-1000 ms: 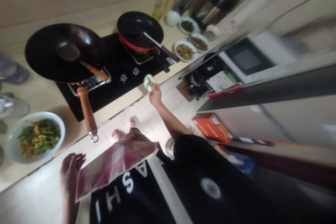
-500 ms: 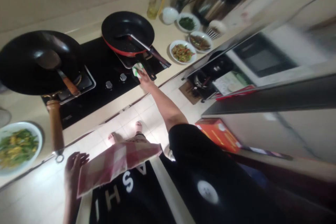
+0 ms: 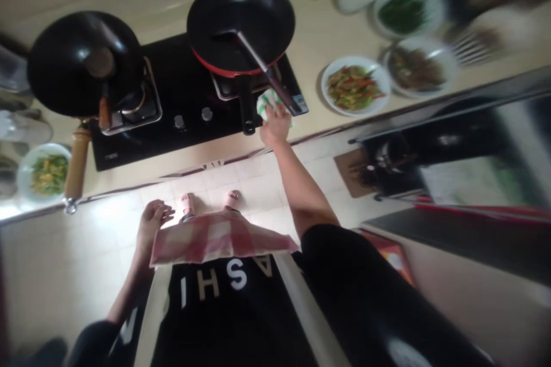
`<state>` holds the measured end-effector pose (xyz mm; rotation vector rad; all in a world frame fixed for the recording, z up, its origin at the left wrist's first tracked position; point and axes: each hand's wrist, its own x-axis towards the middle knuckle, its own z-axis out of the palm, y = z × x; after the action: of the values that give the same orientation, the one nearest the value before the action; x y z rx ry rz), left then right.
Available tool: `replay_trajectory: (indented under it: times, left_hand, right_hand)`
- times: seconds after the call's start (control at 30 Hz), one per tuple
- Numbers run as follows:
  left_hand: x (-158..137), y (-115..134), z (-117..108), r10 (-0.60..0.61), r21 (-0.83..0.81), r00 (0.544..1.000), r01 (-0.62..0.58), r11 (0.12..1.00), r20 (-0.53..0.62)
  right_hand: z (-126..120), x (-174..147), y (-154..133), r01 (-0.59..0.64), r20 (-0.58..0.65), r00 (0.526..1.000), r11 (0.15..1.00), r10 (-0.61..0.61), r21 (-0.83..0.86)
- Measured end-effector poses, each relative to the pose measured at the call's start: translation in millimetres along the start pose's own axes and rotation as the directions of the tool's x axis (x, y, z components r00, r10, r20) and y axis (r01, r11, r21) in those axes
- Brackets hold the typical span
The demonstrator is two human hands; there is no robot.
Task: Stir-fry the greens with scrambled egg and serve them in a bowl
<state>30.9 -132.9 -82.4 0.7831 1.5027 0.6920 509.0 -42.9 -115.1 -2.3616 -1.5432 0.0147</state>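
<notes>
My right hand [image 3: 276, 125] is closed on a white and green cloth [image 3: 267, 102], pressing it to the right front part of the black glass stove [image 3: 185, 86]. The cloth lies just right of the handle of a red-sided black frying pan [image 3: 262, 17]. A spatula [image 3: 258, 60] rests in that pan, its dark handle reaching out above my right hand. My left hand [image 3: 155, 217] hangs over the floor beside the checked apron [image 3: 193, 238], fingers loosely apart, holding nothing.
A black wok [image 3: 55, 69] with a wooden-handled turner [image 3: 104, 109] sits on the left burner; its wooden handle [image 3: 77, 160] juts past the counter edge. One plate of food [image 3: 355, 86] is right of the stove, with several bowls behind. Another dish [image 3: 45, 172] stands far left.
My right hand and the cloth have moved from the left side of the frying pan's handle to its right side. The camera view has shifted and turned. My left hand still hangs low.
</notes>
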Motion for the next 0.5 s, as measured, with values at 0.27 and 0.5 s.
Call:
replay_trajectory:
  times: [0.27, 0.5]
  left_hand:
    - [-23.3, -11.2, 26.7, -0.003, -0.06, 0.998, -0.001, 0.998, -0.07]
    - [-41.9, -17.3, 26.9, -0.069, -0.133, 0.991, 0.054, 0.99, -0.113]
  right_hand:
    - [42.9, -115.5, -102.3, 0.255, 0.02, 0.965, 0.95, -0.263, 0.182]
    - [53.0, -147.7, -181.0, 0.668, 0.106, 0.65, 0.632, -0.752, 0.393]
